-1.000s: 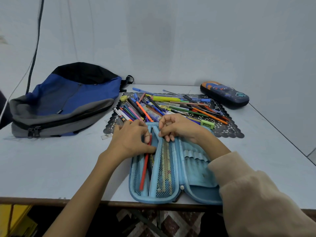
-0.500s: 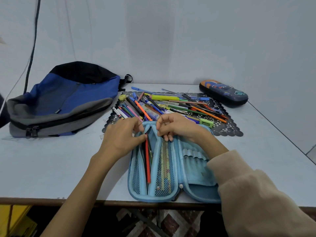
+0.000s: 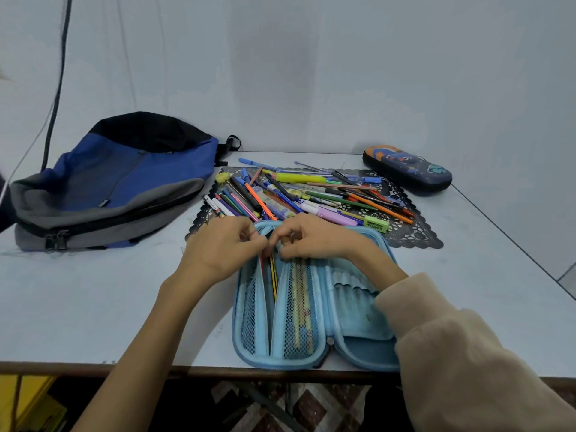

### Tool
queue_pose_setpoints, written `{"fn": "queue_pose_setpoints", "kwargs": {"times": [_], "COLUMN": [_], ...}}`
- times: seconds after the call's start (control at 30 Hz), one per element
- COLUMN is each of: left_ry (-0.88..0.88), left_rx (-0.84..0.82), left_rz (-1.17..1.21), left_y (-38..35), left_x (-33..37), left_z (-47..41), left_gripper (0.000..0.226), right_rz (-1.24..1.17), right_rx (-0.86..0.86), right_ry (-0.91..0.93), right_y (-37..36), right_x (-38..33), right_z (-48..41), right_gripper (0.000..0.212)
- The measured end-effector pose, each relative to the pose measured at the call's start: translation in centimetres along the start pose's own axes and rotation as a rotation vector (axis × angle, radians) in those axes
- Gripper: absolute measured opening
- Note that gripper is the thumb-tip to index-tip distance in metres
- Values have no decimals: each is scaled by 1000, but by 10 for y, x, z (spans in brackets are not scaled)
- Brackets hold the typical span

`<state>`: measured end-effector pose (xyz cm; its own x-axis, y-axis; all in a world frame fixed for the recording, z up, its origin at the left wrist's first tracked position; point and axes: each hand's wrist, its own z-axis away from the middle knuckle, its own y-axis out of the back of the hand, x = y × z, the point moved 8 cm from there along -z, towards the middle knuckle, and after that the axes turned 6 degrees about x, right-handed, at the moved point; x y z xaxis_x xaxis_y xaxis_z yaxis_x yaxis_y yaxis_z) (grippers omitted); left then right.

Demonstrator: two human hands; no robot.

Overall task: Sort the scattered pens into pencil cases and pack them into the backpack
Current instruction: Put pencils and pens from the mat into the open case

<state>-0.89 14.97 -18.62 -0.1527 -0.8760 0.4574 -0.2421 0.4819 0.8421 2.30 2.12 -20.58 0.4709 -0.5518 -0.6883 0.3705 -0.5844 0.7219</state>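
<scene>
At the table's [image 3: 93,300] left we record the backpack [image 3: 118,182], the blue pencil case [image 3: 352,310] open at the near edge, and loose pens [image 3: 311,194] heaped just beyond it. Left hand [image 3: 215,251] and right hand [image 3: 314,238] meet at its far end: the right pinches the mesh divider [image 3: 299,307]; the left's curled fingers hide their hold.

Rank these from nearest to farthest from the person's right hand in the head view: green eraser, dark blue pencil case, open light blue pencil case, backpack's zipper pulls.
1. light blue pencil case, touched by the right hand.
2. green eraser, just right, on the black lace mat.
3. dark blue pencil case, back right.
4. backpack's zipper pulls, far left.
</scene>
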Motion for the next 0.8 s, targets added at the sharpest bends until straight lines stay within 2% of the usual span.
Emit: {"fn": "queue_pose_setpoints", "kwargs": {"times": [0.07, 0.23, 0.43, 0.53, 0.67, 0.8], "left_ry": [14, 1, -6, -43, -79, -91], "left_rx": [-48, -116, -137, -147, -205, -211], "left_rz": [81, 250, 300, 328, 359, 339], "left_y": [-4, -7, -12, -14, -19, -25], "left_x": [-5, -11, -15, -12, -12, -13], "left_z": [-2, -2, 1, 4, 7, 9], "left_gripper": [32, 52, 50, 42, 9, 18], "right_rz": [-2, -17, -107, -182, -373, -529], "right_rx": [0, -1, 15, 28, 62, 108], "right_ry": [-10, -28, -62, -112, -186, -268], "right_y": [-2, -1, 2, 5, 7, 9], "right_x": [-1, 0, 3, 7, 11, 19], "right_z": [-1, 0, 2, 4, 6, 6], "right_gripper": [8, 18, 17, 14, 17, 23]}}
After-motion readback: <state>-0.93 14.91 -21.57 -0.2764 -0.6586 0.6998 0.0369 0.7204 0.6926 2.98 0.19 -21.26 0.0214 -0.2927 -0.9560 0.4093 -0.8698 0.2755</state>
